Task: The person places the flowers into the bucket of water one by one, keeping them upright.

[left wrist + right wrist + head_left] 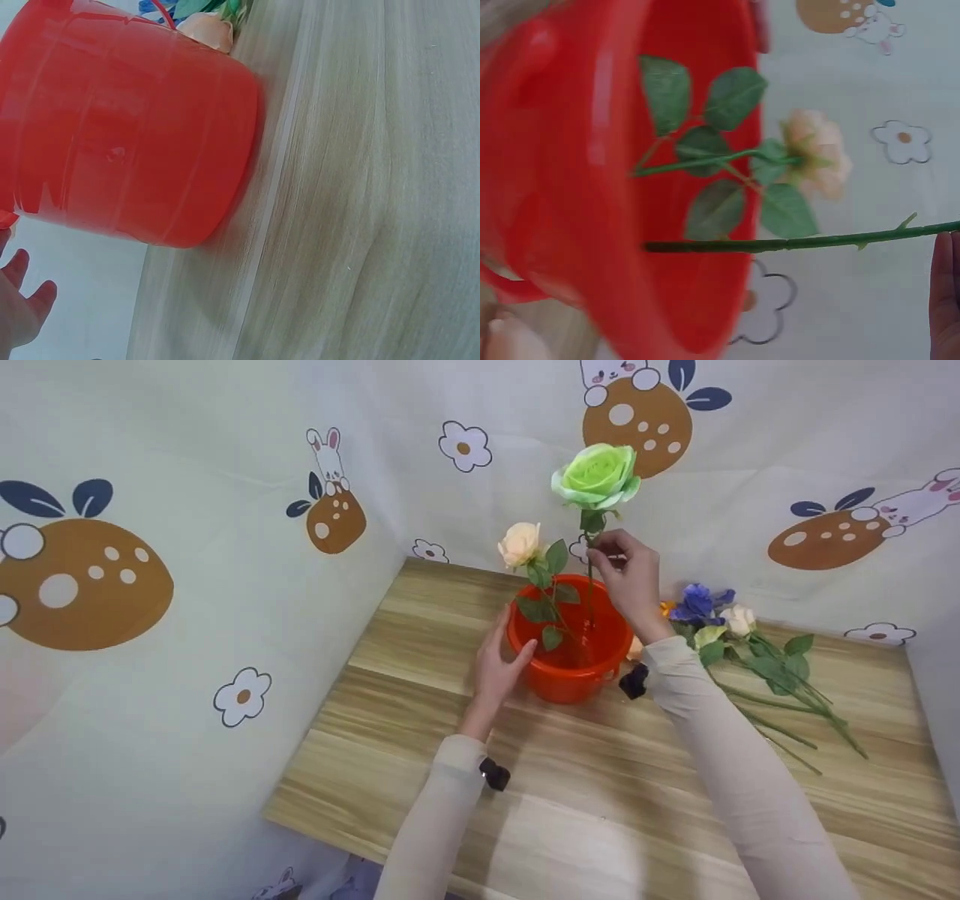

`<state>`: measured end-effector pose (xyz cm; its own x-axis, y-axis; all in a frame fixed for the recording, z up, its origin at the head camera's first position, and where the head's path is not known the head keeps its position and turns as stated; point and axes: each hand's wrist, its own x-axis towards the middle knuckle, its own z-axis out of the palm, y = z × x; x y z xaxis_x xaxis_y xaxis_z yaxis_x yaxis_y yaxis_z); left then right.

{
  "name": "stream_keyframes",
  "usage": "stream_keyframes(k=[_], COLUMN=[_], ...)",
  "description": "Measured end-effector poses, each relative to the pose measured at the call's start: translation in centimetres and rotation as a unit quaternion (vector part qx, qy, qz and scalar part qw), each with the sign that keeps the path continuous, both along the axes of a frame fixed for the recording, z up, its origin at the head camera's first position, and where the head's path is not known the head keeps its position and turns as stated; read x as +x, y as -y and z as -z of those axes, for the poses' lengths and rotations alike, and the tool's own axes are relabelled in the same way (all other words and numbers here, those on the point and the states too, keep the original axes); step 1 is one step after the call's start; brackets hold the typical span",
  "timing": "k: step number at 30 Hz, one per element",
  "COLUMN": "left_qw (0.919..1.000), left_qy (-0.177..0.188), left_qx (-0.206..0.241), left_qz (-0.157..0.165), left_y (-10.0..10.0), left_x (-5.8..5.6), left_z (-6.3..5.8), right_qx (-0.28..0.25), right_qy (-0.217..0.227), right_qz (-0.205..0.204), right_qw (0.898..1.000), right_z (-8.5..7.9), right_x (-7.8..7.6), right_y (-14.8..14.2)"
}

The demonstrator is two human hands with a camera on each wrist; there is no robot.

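Observation:
A large green artificial rose (596, 476) stands upright over a red bucket (568, 688). My right hand (632, 577) pinches its stem just below the bloom, and in the right wrist view the lower stem (795, 243) reaches down inside the bucket's rim. Leaning toward the left side of the bucket is a peach rose (520, 545) with dark green leaves, its stem inside. My left hand (496, 664) lies along the bucket's left side, fingers extended and thumb at the rim. The left wrist view shows these fingers (37, 300) spread beside the bucket's upper part.
To the right of the bucket lie several artificial flowers, among them a purple-blue bloom (699, 604) and a pale rose (739, 620), their green stems (787, 727) pointing toward the front right. The wooden table (360, 735) meets a patterned cloth wall (465, 502) at the back.

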<state>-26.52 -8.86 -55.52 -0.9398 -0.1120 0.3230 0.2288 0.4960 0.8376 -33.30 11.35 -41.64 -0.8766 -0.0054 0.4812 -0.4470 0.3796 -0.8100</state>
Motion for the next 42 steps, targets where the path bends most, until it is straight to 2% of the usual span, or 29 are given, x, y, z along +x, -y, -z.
stream_keyframes(k=[8, 14, 19, 27, 35, 42], left_qw=[0.9999, 0.9998, 0.9996, 0.9998, 0.9994, 0.9994], left_qy=[0.008, 0.021, 0.025, 0.013, 0.034, 0.032], left_qx=[-0.006, -0.004, -0.015, 0.015, 0.009, 0.015], left_qz=[-0.002, 0.001, -0.001, -0.001, -0.005, -0.006], left_y=[0.0, -0.1, -0.1, 0.0, -0.1, -0.1], left_x=[-0.1, -0.1, 0.0, 0.0, 0.1, 0.2], left_z=[-0.1, -0.1, -0.1, 0.0, -0.3, -0.2], right_qx=[0.032, 0.060, 0.069, 0.086, 0.064, 0.066], right_qy=[0.057, 0.088, 0.107, 0.131, 0.157, 0.141], right_qz=[0.004, 0.004, 0.005, -0.005, -0.014, 0.002], right_qw=[0.998, 0.994, 0.992, 0.988, 0.985, 0.988], right_z=[4.1, 5.5, 5.8, 6.4, 6.7, 6.2], right_x=[-0.7, -0.8, -0.9, -0.9, -0.5, -0.2], right_y=[-0.1, 0.3, 1.1, 1.8, 0.3, -1.9])
